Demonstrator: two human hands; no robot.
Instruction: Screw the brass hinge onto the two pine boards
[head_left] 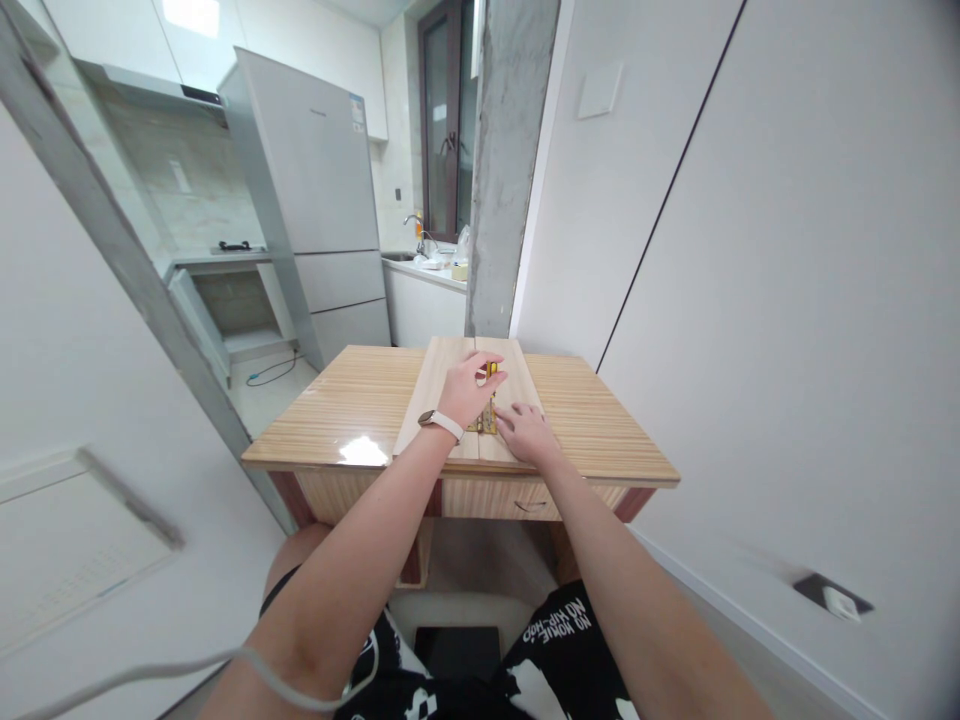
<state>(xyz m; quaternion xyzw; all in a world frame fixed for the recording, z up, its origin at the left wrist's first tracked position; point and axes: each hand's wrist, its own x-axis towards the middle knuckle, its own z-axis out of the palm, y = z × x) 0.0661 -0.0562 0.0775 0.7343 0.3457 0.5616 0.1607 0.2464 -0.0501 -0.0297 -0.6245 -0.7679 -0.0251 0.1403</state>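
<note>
Two pale wooden boards (431, 400) lie side by side on the table, with a narrow seam between them. Near the seam lies a brass-coloured hinge (489, 418), partly covered by my hands. My left hand (469, 388), with a watch on its wrist, is above the boards. Its thumb and fingers close on a short yellow-and-dark handle (493, 368), which looks like a small screwdriver's; its lower end cannot be made out. My right hand (526, 432) rests on the right board, fingers stretched out, with the fingertips at the hinge's right edge.
The wood-grain table (592, 420) has a drawer (525, 498) facing me. A grey cable (187, 665) crosses at lower left. White wall panels (712, 300) stand close on the right. A fridge (315, 170) and a kitchen counter (431, 295) are beyond the table.
</note>
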